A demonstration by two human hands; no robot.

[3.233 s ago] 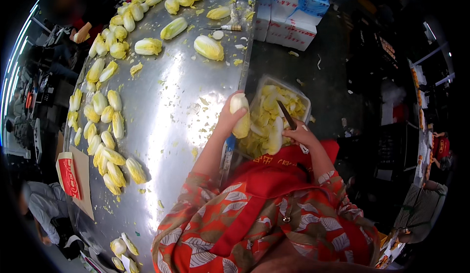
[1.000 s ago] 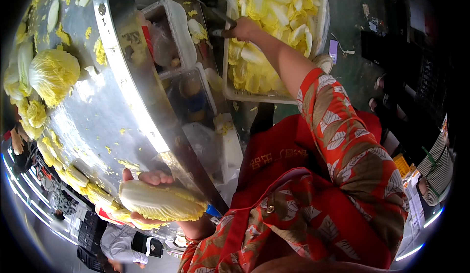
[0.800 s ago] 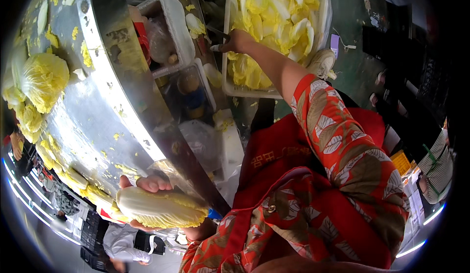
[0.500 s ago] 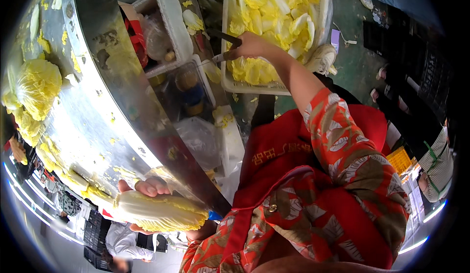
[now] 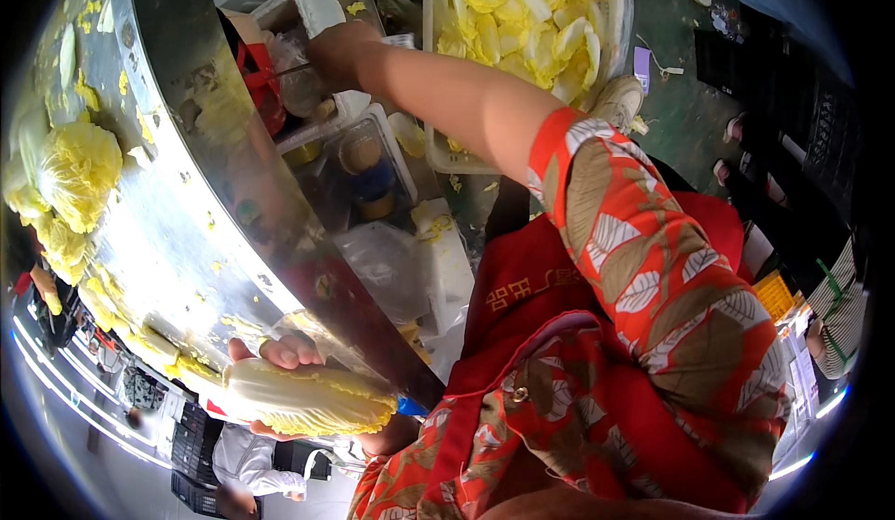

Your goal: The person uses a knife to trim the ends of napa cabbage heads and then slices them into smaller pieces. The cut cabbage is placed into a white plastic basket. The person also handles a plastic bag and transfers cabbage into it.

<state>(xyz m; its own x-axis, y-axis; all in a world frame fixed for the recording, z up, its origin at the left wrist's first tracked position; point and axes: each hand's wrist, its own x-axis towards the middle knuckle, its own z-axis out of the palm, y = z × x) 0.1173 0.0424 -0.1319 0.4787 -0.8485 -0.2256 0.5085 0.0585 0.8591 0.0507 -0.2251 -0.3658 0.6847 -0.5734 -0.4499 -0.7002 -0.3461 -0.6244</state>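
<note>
Right hand (image 5: 343,54) shifted from the leaf crate's (image 5: 457,160) edge to the foam box (image 5: 322,7), upper left of the frame.
Its fingers are hidden, so its grip cannot be told; the cabbage (image 5: 308,401) is clamped in the left hand (image 5: 289,349), lower left, seen against the metal table (image 5: 168,231). It is best held firmly but uncrushed, and the box's rim cleared.

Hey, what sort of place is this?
Probably a vegetable-preparation workplace: a metal table strewn with cabbages, a tub heaped with loose leaves, and a red apron.
</note>
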